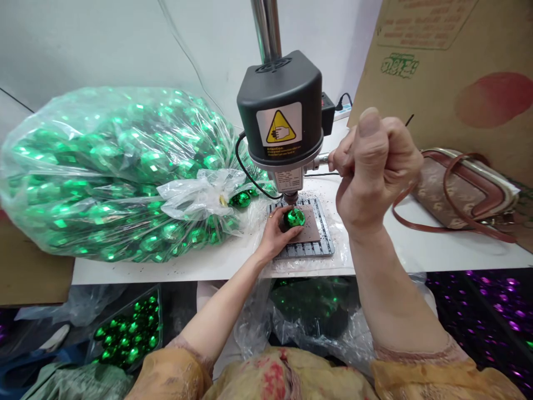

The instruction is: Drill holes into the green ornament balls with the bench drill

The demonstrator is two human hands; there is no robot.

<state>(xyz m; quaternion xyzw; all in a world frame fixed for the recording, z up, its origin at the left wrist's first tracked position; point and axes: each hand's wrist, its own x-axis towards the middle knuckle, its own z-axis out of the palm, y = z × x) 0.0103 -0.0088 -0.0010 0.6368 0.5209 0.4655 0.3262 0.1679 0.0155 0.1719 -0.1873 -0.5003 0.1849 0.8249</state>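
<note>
Green ball (296, 217) just under our chuck (291, 198), lol
Our left hand (273, 236) pinches it from the left; right hand (370, 172) clamped round the lever (323, 160).

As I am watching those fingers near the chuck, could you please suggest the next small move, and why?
I would probably lower the left hand slightly on the shiny green ball: its fingers hold it close beneath the drill press chuck, while the right hand grips the feed lever.

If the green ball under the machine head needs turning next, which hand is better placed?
Left, I'd say. The left hand has thumb and fingers at the green ball; the right hand is higher up, closed at the metal lever.
</note>
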